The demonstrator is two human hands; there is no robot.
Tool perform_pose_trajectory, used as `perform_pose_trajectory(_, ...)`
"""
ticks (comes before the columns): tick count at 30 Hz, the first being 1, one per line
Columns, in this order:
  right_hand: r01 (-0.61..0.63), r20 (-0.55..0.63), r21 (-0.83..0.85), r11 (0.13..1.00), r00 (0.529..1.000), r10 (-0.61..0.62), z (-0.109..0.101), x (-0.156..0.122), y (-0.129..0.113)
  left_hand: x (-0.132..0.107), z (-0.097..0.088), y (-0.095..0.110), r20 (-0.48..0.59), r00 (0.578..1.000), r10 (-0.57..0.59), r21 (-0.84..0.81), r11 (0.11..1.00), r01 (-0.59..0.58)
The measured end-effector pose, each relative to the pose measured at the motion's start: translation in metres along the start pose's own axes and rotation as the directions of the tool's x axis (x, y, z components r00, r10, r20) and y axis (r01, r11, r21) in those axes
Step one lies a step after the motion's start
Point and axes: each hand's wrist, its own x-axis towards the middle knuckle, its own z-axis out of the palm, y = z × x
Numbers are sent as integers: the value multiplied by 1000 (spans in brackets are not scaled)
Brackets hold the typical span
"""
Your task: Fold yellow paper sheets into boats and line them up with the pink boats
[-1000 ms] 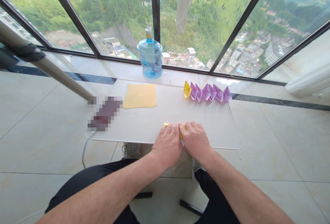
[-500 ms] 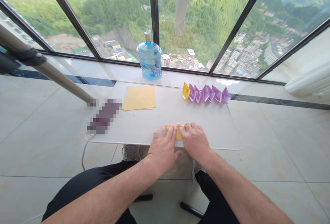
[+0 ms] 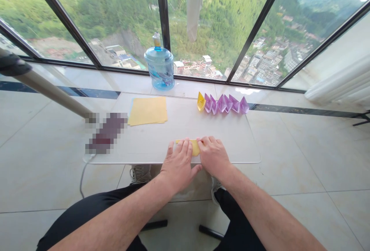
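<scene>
Slanted beige pole (image 3: 49, 89) over pale tiled floor (image 3: 29, 143); blurred dark object (image 3: 106, 133) at left end of white rectangular tabletop (image 3: 237, 137); flat yellow paper sheets (image 3: 148, 111); translucent blue plastic jug (image 3: 159, 70) by black-framed windows (image 3: 163, 16). Left hand (image 3: 177, 164), fingers slightly spread, thumb out, lies on folded yellow paper (image 3: 195, 149) near front edge; right hand (image 3: 215, 154), fingers curled together, touches its right end, pinch can't tell. Yellow paper boat (image 3: 200, 102), purple paper boats (image 3: 222, 104) lined up near far edge; white curtain (image 3: 343, 81) far right.
</scene>
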Motion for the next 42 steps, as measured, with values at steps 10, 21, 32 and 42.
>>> perform_pose_trajectory(10,-168,-23,4,986,985,168,0,-23,37,2,9,-7,-38,999,10,-32,999,-12)
perform_pose_trajectory(21,-248,-42,273,930,962,269,-1,14,28,30,17,-19,41,999,34,-160,987,-27)
perform_pose_trajectory(32,-448,246,429,784,893,376,-1,41,23,50,5,-36,67,996,53,-227,973,-36)
perform_pose_trajectory(42,-521,227,477,708,851,473,-2,49,6,53,-10,-40,-131,982,-134,-92,988,123)
